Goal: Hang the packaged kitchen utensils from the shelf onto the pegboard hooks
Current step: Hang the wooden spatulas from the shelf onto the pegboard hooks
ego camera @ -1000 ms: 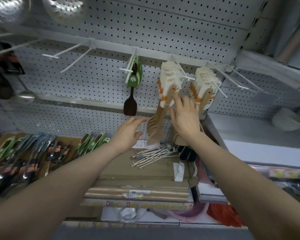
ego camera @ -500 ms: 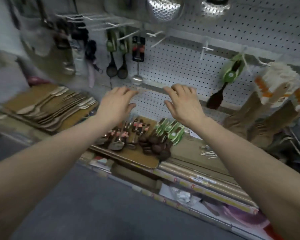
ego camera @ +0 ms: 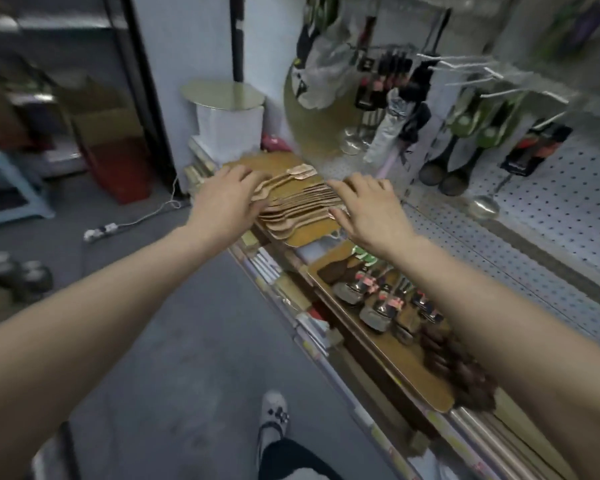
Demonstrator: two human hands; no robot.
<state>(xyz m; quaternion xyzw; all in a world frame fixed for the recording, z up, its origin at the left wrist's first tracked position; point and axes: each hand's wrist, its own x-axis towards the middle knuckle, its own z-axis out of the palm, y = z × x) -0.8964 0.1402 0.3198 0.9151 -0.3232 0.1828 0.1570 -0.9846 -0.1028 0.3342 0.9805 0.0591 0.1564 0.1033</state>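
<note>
A fanned row of pale wooden spoons (ego camera: 297, 199) lies on a brown board at the left end of the shelf (ego camera: 388, 344). My left hand (ego camera: 227, 199) reaches over the bowls' end of the row, fingers spread and touching or just above them. My right hand (ego camera: 368, 206) hovers over the handles' end with fingers straight. Neither hand holds anything. Bare white pegboard hooks (ego camera: 465, 69) stick out at the upper right above the pegboard (ego camera: 551, 216).
Packaged metal ladles (ego camera: 378, 303) and dark spoons (ego camera: 465, 368) lie further right on the shelf. Green-carded black ladles (ego camera: 465, 140) and black-carded utensils (ego camera: 534, 147) hang on the pegboard. A white box (ego camera: 227, 123) stands at the shelf's left end. My shoe (ego camera: 272, 414) is on the grey floor.
The view swung left along the shelf. Both hands moved from the hanging wooden spatulas, past the green and red packs, to the row of wooden spoons.
</note>
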